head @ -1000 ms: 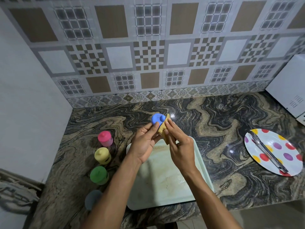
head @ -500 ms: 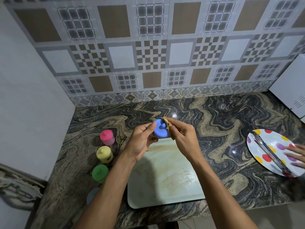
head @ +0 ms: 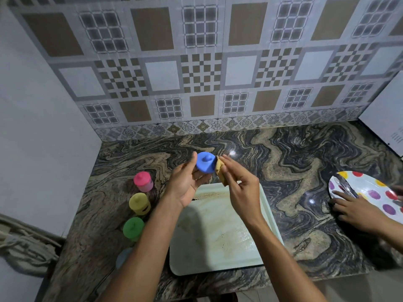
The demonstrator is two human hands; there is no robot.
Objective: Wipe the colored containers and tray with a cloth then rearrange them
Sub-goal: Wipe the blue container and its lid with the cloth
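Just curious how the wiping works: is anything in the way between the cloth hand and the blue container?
Nothing visible is. The right hand pinches the tan cloth right against the side of the blue container, while the left hand holds that container up above the far end of the pale tray.

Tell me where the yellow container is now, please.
In the head view, the yellow container stands on the left of the countertop, between the pink container and the green container, left of the tray.
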